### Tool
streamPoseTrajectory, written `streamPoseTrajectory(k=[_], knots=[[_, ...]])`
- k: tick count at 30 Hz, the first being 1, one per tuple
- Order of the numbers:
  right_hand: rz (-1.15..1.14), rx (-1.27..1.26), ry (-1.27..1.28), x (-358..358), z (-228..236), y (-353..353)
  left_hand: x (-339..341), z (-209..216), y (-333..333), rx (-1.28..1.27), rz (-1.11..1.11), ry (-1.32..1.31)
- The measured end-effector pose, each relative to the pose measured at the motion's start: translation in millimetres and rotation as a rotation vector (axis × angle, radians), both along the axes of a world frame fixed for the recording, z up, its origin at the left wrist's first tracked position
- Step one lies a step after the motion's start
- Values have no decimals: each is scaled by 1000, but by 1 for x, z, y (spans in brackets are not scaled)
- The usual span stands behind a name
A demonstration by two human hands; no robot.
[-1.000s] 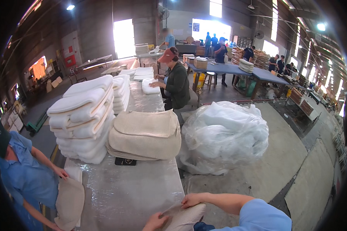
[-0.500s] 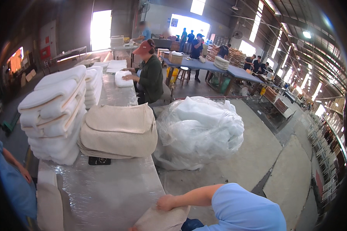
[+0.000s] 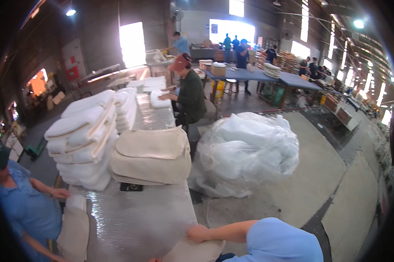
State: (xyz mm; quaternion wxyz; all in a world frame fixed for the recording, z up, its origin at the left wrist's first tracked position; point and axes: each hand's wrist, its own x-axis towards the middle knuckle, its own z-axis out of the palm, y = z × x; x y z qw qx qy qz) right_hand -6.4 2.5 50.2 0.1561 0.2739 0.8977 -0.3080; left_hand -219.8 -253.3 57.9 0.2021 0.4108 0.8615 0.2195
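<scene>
A beige fabric cover [image 3: 195, 252] lies at the table's near right corner, partly cut off by the lower edge. My right hand [image 3: 198, 233] has its fingers curled on the cover's upper edge; the arm in a light blue sleeve reaches in from the right. Of my left hand [image 3: 155, 260] only a sliver shows at the bottom, by the cover's left end, so its grip is hidden. Beyond lies a stack of beige covers [image 3: 151, 153] on the plastic-wrapped table [image 3: 140, 218], with a small black flat object [image 3: 131, 187] at its front edge.
Folded white padding [image 3: 81, 139] is piled tall at the left. A co-worker in blue [image 3: 29, 201] handles another beige cover [image 3: 73, 233] with white padding in its end. A large clear bag of white filling [image 3: 249, 150] sits right of the table. Another person [image 3: 190, 91] works farther along.
The view has swung left and up, so the scene sits farther right and lower. More of the left co-worker shows, one hand now at the white padding. My right hand stays on the cover.
</scene>
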Motion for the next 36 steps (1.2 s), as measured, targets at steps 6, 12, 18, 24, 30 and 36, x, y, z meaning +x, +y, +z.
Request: streamPoseTrajectory(k=[6,12,18,24,30,36], knots=[[-375,-361,-117,58,47,21,4,37,-110,-308,197,14],[-355,-751,-417,64,58,12,21,12,-62,-184,113,-13],[-409,-670,-499,49,20,4,32,0,-51,-168,199,-6],[-354,-499,-556,41,-10,9,38,-5,-48,-146,244,-27],[-354,-519,-494,43,-22,14,39,0,-38,-138,194,-20],[-352,-513,-367,50,-22,17,44,6,-38,-148,118,-16]])
